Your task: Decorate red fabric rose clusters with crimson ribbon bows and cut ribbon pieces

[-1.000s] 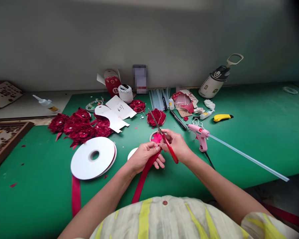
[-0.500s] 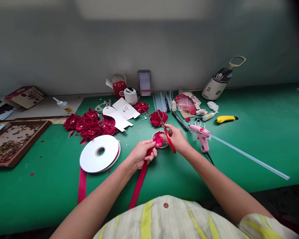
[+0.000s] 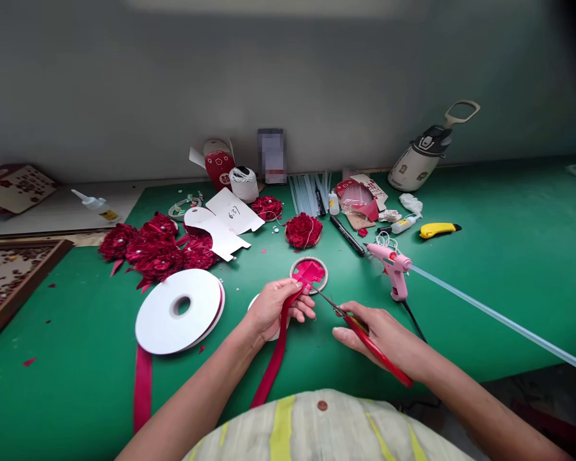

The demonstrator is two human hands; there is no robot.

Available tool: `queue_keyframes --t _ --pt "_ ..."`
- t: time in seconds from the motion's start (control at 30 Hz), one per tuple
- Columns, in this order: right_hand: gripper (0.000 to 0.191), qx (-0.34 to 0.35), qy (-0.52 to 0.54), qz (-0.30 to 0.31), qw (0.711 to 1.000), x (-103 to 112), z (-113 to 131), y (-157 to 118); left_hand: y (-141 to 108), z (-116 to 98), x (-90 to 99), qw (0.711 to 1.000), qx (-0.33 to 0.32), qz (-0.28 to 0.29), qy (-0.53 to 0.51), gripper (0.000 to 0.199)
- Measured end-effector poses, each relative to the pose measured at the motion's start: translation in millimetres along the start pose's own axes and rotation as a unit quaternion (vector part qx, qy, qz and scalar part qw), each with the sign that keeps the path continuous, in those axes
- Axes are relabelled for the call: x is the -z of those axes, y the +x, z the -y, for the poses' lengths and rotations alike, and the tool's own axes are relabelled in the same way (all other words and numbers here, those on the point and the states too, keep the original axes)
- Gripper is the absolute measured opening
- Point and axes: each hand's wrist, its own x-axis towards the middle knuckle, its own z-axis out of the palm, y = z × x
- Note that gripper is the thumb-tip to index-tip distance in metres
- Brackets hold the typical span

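My left hand [image 3: 278, 306] pinches the end of a red ribbon [image 3: 274, 365], which hangs down toward my shirt. In my right hand [image 3: 381, 334] is a pair of red-handled scissors [image 3: 379, 352], its blades pointing left at the ribbon by my left fingertips. Just beyond my left fingers lies a round ring [image 3: 324, 269] with cut red ribbon pieces [image 3: 312, 272] inside it. Partly under my left hand is a pale round piece [image 3: 282, 333]. To the left stands a white ribbon spool [image 3: 158, 314], a strip of red ribbon running down from it.
Red ribbon flowers [image 3: 156, 250] pile up behind the spool beside white cut card [image 3: 233, 214]. A pink glue gun [image 3: 392, 266] with a long glue stick [image 3: 489, 314] sits at right, near a yellow utility knife [image 3: 436, 230], a black marker [image 3: 346, 235] and a bottle [image 3: 415, 160].
My right hand has moved down and right away from the ring, and the scissors have swung from pointing up to pointing left at the ribbon. The ring's ribbon pieces now show more fully.
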Motion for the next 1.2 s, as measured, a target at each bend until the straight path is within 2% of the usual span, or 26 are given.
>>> queue_keyframes --t 0.37,0.8,1.03,1.2 --pt "0.034 0.001 0.004 0.009 1.0 -4 -6 16 7 2 -0.9 1.0 0.0 0.005 -0.018 0.02" --pt "0.042 -0.009 0.013 -0.001 1.0 -7 -20 23 12 -3 -0.1 0.999 0.034 -0.003 -0.028 0.018" --pt "0.037 -0.018 0.01 -0.033 0.999 -13 -24 27 11 -5 0.6 0.999 0.042 -0.005 -0.022 0.019" --pt "0.031 -0.019 0.029 -0.084 0.996 -6 -24 26 5 -5 8.7 0.999 0.032 0.021 -0.015 0.025"
